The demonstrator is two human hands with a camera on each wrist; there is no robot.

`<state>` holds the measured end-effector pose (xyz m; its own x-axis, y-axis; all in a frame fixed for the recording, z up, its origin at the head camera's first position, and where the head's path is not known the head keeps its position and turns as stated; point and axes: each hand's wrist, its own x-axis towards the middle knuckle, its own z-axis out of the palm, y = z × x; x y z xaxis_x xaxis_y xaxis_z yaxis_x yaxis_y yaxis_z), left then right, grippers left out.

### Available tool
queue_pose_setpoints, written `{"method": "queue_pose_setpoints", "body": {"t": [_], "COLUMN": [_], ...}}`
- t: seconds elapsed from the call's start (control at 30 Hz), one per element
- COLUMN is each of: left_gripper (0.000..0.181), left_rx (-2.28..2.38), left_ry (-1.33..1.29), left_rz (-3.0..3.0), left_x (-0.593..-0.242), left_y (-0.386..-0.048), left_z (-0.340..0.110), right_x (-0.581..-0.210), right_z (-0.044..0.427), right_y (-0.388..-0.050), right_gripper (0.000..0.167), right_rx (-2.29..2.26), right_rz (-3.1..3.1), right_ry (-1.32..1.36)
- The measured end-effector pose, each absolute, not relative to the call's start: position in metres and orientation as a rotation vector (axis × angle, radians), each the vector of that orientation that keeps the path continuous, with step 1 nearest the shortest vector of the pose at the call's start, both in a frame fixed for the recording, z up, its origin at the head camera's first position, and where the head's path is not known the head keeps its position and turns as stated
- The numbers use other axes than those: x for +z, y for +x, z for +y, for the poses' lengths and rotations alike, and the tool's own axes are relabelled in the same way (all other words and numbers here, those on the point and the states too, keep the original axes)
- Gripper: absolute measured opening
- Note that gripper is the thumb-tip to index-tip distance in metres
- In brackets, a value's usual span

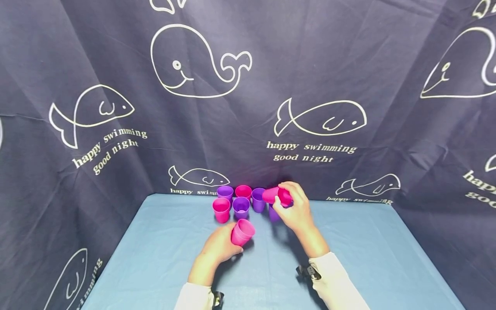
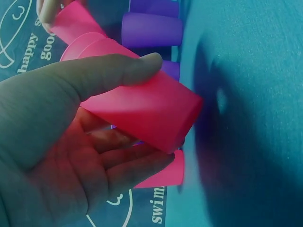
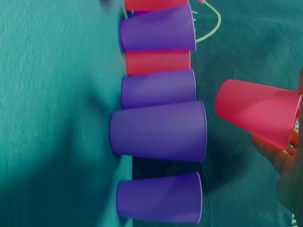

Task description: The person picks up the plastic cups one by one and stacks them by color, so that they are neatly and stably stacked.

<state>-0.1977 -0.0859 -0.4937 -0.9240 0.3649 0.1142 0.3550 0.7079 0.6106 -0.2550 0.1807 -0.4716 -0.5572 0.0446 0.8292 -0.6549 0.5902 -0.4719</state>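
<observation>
My left hand (image 1: pixel 221 245) grips pink cups (image 1: pixel 243 232), one nested in another, tilted above the cloth; in the left wrist view the thumb of the hand (image 2: pixel 71 118) lies across the pink cup (image 2: pixel 151 109). My right hand (image 1: pixel 296 209) holds another pink cup (image 1: pixel 271 195) on its side, raised over a purple cup (image 1: pixel 274 213). The right wrist view has that pink cup (image 3: pixel 258 111) held by the fingers at its rim end. Upright pink and purple cups, among them a pink one (image 1: pixel 221 211) and a purple one (image 1: pixel 241 208), stand between and beyond the hands.
Blue cloth (image 1: pixel 162 258) covers the table. Behind its back edge hangs a dark curtain (image 1: pixel 248 129) with white whale and fish drawings, and it continues along both sides. The cups stand close together near the back edge.
</observation>
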Motion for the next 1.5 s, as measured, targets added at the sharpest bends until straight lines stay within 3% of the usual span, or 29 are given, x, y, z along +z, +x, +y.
{"method": "queue_pose_setpoints", "body": {"t": [0.33, 0.67, 1.5], "left_gripper": [0.050, 0.059, 0.052], "left_rx": [0.979, 1.003, 1.012], "left_ry": [0.631, 0.543, 0.559], "left_rz": [2.887, 2.929, 2.936], "left_x": [-0.494, -0.494, -0.497], "left_y": [-0.201, -0.198, -0.200], "left_z": [-0.085, -0.083, -0.081], "right_x": [-0.470, -0.468, -0.486], "right_z": [0.174, 0.159, 0.144], "right_y": [-0.243, -0.228, -0.219], "right_gripper": [0.034, 0.038, 0.041], "right_rx": [1.090, 1.237, 1.428], "right_rz": [-1.970, -2.015, -2.102], "right_ry": [0.515, 0.548, 0.483]}}
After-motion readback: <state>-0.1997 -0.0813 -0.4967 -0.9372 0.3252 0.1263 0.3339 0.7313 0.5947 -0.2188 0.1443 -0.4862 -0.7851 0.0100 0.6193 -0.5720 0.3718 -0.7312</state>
